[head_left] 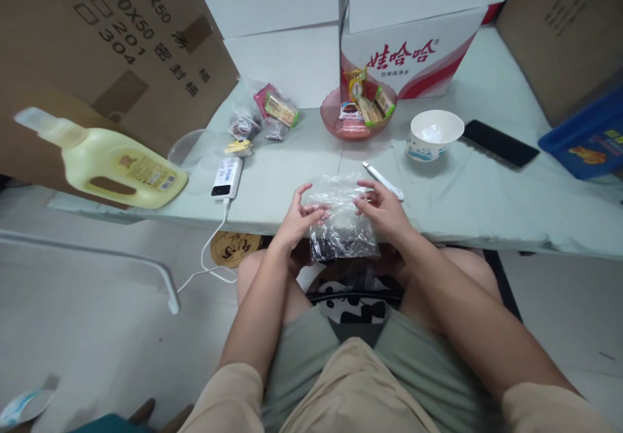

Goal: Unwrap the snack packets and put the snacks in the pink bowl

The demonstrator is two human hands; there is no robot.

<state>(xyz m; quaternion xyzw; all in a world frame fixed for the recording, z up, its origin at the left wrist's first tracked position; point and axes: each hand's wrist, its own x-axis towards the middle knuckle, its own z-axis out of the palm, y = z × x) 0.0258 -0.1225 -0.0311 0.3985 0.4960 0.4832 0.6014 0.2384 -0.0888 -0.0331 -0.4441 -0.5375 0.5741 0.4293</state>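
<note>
A clear, crinkled plastic bag [343, 225] hangs over the table's front edge, between my two hands. My left hand [300, 217] has its thumb and fingertips on the bag's left side, the index finger raised. On the other side, my right hand [382, 209] pinches the bag's right edge near the top. The bag looks flat and see-through; whether anything is inside, I cannot tell. Just behind my right hand lies a slim white cutter-like tool [382, 180]. Farther back stands a pink translucent bowl [331, 118] holding several wrapped snacks [372, 105].
A white paper bowl [433, 134] and a black phone [501, 142] are at the right. Left of my hands are a white power bank [227, 176] with a cable, wrapped snacks [280, 111] and a yellow jug [121, 167]. Cardboard boxes [146, 89] stand behind.
</note>
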